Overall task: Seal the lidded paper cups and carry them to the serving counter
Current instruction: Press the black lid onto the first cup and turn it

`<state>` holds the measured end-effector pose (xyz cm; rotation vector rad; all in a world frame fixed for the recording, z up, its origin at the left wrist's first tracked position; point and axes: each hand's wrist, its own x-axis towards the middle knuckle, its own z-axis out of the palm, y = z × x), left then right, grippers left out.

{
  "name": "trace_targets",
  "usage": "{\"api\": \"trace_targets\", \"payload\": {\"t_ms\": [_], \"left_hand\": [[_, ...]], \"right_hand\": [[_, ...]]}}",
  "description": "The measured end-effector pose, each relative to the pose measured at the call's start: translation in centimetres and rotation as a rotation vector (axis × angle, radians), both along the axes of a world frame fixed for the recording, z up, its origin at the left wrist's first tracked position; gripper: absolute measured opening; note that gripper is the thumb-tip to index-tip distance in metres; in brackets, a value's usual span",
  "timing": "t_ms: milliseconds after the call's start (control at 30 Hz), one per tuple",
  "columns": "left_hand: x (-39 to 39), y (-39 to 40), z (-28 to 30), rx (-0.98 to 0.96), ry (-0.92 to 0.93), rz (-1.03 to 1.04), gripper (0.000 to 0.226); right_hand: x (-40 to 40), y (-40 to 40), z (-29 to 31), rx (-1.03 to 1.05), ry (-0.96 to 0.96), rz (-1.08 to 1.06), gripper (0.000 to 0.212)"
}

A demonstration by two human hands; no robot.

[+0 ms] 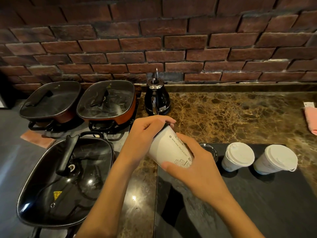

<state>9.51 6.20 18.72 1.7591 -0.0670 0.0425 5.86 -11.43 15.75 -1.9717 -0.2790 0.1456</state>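
The scene is dimly and warmly lit from above. Bright glare spots are seen on the marble counter (231, 115) and on the glass lid (68, 177) of the nearest pan. Soft shadows are cast beneath the two white lidded cups (239, 156). Strong wide-angle bending is shown in the brick wall (154, 40), and slight softness is noted toward the edges.

The left hand (145, 134) covers nearly all of the tilted paper cup's dark lid (167, 124). The right hand (192, 162) hides the cup's base. At three o'clock, the pink cloth (311, 120) is cut by the frame edge. Print on the cup (169, 148) is too small to read.
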Motion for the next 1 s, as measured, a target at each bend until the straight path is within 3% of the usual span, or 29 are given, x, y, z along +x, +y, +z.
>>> {"api": "trace_targets", "payload": {"t_ms": [133, 233, 333, 433, 533, 633, 733, 867, 1000], "left_hand": [[-0.3, 0.6, 0.1, 0.009, -0.051, -0.088, 0.038], [-0.2, 0.5, 0.5, 0.021, -0.021, -0.133, 0.037], [0.3, 0.1, 0.6, 0.025, 0.014, -0.043, 0.028], [0.3, -0.8, 0.7, 0.041, 0.064, 0.105, 0.028], [0.3, -1.3, 1.1, 0.085, 0.108, 0.094, 0.03], [-0.3, -1.0, 1.6, 0.1, 0.072, -0.007, 0.034], [-0.6, -0.6, 2.2, 0.115, 0.044, -0.068, 0.037], [-1.3, 1.2, 0.7, 0.11, 0.151, -0.363, 0.027], [-0.4, 0.4, 1.6, 0.005, -0.024, -0.282, 0.041]], "right_hand": [[0.6, -0.4, -0.2, 0.455, 0.297, 0.093, 0.056], [0.6, -0.4, -0.2, 0.494, 0.331, 0.114, 0.054], [0.3, -0.2, 0.1, 0.282, 0.188, 0.008, 0.058], [-0.2, 0.1, 0.6, -0.174, -0.072, -0.012, 0.071], [-0.4, 0.1, 0.5, -0.263, -0.156, 0.025, 0.082], [-0.2, -0.2, 0.3, -0.143, -0.131, 0.002, 0.07], [-0.1, -0.5, 0.4, 0.113, 0.052, 0.008, 0.06], [0.2, -1.3, -0.1, 0.409, 0.271, 0.076, 0.057], [0.4, -1.7, 0.0, 0.591, 0.433, 0.166, 0.05]]}}
